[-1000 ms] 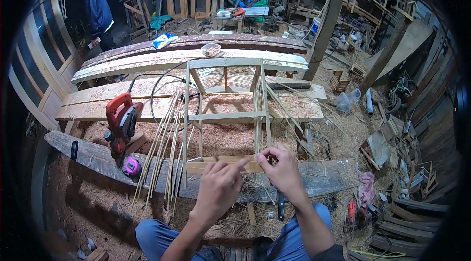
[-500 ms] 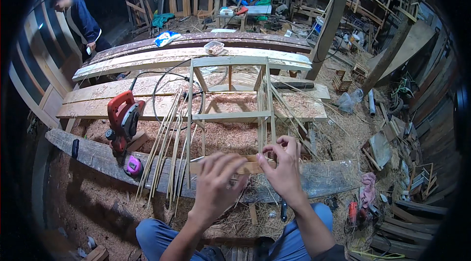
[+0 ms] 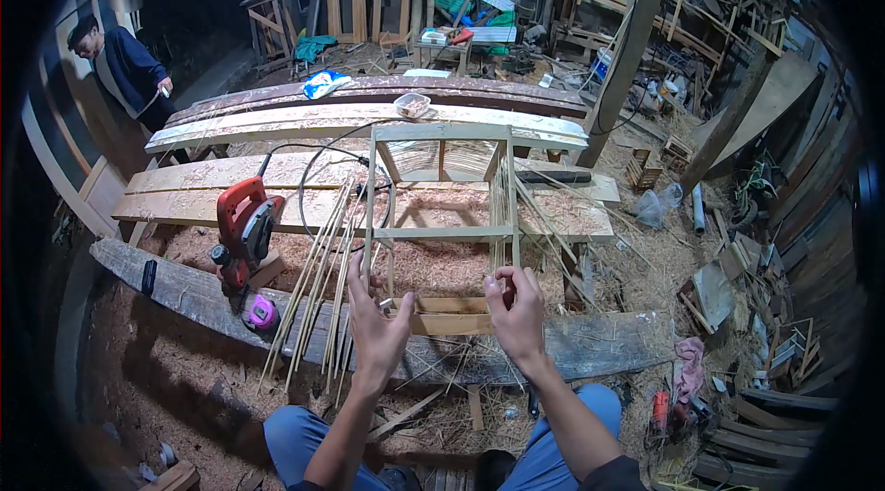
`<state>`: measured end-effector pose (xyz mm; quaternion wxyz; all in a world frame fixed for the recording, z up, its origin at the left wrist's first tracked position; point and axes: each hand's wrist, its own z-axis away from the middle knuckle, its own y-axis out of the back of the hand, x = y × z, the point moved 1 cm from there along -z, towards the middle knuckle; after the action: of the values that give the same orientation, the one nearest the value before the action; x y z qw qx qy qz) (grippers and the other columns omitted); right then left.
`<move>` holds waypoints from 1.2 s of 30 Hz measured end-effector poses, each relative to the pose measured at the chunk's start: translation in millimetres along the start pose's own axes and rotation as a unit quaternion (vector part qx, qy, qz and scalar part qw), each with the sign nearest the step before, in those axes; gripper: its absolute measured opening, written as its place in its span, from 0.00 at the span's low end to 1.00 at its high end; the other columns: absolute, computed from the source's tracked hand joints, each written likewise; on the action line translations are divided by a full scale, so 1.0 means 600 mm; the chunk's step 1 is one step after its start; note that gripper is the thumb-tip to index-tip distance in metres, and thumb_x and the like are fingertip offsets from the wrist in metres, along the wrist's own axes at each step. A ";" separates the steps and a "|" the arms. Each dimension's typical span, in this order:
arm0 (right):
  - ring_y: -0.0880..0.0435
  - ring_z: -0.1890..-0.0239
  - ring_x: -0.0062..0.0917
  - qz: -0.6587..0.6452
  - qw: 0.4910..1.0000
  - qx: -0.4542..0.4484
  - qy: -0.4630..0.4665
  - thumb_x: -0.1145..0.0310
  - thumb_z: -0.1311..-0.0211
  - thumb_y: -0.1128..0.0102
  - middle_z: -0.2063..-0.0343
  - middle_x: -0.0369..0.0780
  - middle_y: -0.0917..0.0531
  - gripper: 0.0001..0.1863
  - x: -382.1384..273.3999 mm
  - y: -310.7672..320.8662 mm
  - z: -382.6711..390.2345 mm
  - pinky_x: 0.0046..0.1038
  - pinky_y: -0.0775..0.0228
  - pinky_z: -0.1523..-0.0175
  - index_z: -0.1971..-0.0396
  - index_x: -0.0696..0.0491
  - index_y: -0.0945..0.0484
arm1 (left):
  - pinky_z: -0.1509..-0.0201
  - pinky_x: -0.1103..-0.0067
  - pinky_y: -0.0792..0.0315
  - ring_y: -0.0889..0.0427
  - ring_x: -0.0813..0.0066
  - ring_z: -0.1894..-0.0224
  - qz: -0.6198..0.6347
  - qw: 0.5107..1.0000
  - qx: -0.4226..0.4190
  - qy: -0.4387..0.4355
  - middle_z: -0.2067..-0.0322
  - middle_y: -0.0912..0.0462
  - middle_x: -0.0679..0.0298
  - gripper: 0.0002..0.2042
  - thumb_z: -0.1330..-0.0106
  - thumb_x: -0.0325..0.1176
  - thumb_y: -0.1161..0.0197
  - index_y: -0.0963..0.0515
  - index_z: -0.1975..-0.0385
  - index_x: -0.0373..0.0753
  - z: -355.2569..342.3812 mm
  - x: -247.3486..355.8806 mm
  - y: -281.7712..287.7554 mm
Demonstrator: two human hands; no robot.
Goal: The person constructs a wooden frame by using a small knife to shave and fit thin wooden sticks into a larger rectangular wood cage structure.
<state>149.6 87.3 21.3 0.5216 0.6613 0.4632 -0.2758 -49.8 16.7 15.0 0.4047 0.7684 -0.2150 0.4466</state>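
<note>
A small wooden frame (image 3: 442, 234) with thin slats along its sides and far end stands in front of me. My left hand (image 3: 378, 330) is at its near left corner, fingers spread and thumb held apart; a small pale end shows beside the fingers. At the near right corner, my right hand (image 3: 521, 316) has its thumb and bent fingers closed around the frame, partly hiding that corner. The near bottom rail (image 3: 452, 323) runs between both hands. Thin wooden strips (image 3: 309, 293) lie in a loose bundle left of the frame.
On the left are a red power planer (image 3: 247, 228), a pink tape measure (image 3: 262, 311) and a weathered plank (image 3: 194, 293). Long boards (image 3: 212, 205) with shavings lie beyond. A person (image 3: 134, 67) stands at far left. A wooden post (image 3: 627, 67) rises at right.
My left hand has moved left from the near rail to the left corner, its fingers opening. My right hand stays at the right corner. The person at far left has shifted posture.
</note>
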 end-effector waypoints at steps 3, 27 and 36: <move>0.26 0.72 0.22 -0.010 1.000 0.021 0.014 0.61 0.27 0.37 0.67 0.39 0.27 0.14 -0.006 0.008 0.014 0.30 0.30 0.65 0.59 0.59 0.20 | 0.38 0.58 0.26 0.22 0.55 0.44 0.025 1.000 0.008 0.010 0.44 0.28 0.46 0.44 0.37 0.27 0.26 0.51 0.26 0.38 0.010 0.024 0.009; 0.19 0.65 0.31 0.023 0.987 0.001 0.158 0.72 0.31 0.33 0.63 0.44 0.23 0.06 0.049 0.030 0.229 0.31 0.26 0.67 0.62 0.57 0.20 | 0.34 0.55 0.35 0.41 0.43 0.35 -0.114 0.980 -0.041 -0.159 0.38 0.46 0.45 0.35 0.42 0.33 0.20 0.37 0.38 0.43 0.217 -0.083 0.063; 0.17 0.67 0.29 0.005 0.993 -0.005 0.117 0.73 0.34 0.28 0.62 0.42 0.21 0.08 0.049 0.019 0.261 0.30 0.24 0.65 0.58 0.56 0.16 | 0.26 0.44 0.48 0.46 0.36 0.25 -0.271 0.894 0.007 -0.356 0.28 0.47 0.41 0.25 0.41 0.38 0.23 0.23 0.44 0.45 0.267 -0.066 0.050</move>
<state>190.4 -51.3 -46.1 0.4686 0.6885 0.5192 -0.1920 -8.7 -132.6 -50.0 0.4013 0.9072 -0.1250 0.0173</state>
